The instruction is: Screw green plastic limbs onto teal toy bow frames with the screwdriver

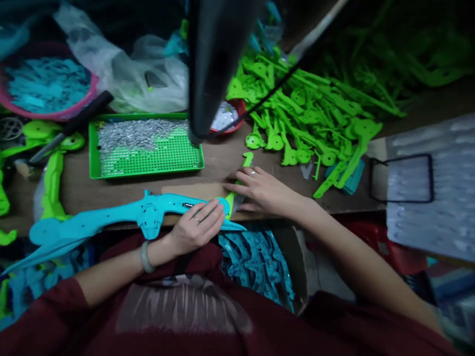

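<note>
A long blue plastic piece shaped like a toy bow lies along the table's front edge. My left hand is closed over its right end, fingers together across the round tip; the thumb is hidden. A lime-green plastic arm with a hooked upper end meets that round tip. Curled over the green arm's middle is my right hand, its fingers partly covering it. Under both pieces lies a strip of brown cardboard.
A green perforated tray holds many small silvery pieces. Green plastic arms are heaped at back right. A dark post rises mid-table. A hammer-like tool and a pink basin of blue parts are left. Below sits a box of blue pieces.
</note>
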Available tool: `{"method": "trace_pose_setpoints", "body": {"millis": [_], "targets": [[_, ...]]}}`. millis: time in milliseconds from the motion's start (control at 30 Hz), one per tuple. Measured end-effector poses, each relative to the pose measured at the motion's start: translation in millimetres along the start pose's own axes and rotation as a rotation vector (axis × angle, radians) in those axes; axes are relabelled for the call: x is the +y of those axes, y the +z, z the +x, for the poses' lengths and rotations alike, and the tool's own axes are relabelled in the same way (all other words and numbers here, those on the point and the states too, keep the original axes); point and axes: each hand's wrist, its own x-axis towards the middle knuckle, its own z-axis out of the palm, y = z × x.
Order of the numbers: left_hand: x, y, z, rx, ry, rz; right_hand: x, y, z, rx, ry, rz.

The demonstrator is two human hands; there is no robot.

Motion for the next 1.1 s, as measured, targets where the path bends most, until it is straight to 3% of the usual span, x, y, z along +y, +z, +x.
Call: {"method": "trace_pose_setpoints", "body": {"millis": [100,200,267,333,400,567,767,933,1000,1100], "targets": [[2,-23.0,-8,-0.090,-0.096,-0.056,6,-7,-7,0.151,0.154,0.170],[-6,-64.0,-28,-0.072,-0.155,-0.082,11,-9,6,0.483,0.354,0.370],[-16,-89.5,-47,-0.078,-0.238,-0.032,6,-10,31,0.659,0.360,0.512],[-27,-103.4,-66,-0.147,-0.341,0.030,-3,-14,64,0.738,0.261,0.631],[-38,-103.0,-83,-0.176,-0.351,0.060,-13,-22,98,0.773,0.193,0.656],[-48,-75.2,-101,-0.019,-0.185,0.138,-21,-48,148,0.916,0.264,0.484],[-48,-63.8,-87,-0.001,-0.190,0.159,-31,-70,190,0.818,0.045,0.645],[-48,-60.3,-85,0.004,-0.212,0.197,-34,-81,233,0.477,-0.174,0.747],[-48,-59.4,-87,-0.002,-0.220,0.194,-35,-77,245,0.434,-0.246,0.799],[-46,-58.2,-91,0.043,-0.238,0.148,-43,-55,257,0.422,-0.196,0.733]]}}
